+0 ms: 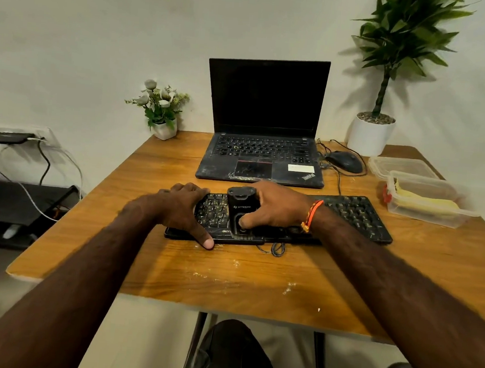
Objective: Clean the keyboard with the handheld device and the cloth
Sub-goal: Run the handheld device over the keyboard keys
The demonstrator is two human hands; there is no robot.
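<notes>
A black, dusty keyboard (pixel 355 214) lies across the wooden table (pixel 257 280) in front of me. My left hand (pixel 180 208) grips its left end, fingers over the far edge and thumb at the near edge. My right hand (pixel 280 207) holds a black handheld device (pixel 241 205) over the left-middle keys, its thumb on the lower part of the device. A yellow cloth (pixel 426 197) lies inside a clear plastic container at the right.
An open black laptop (pixel 265 121) stands behind the keyboard, with a wired mouse (pixel 344 161) to its right. A clear container (pixel 428 201) and its lid (pixel 402 166) sit at the right. A flower pot (pixel 164 129) and a tall plant (pixel 371 136) stand at the back. White dust specks dot the near table.
</notes>
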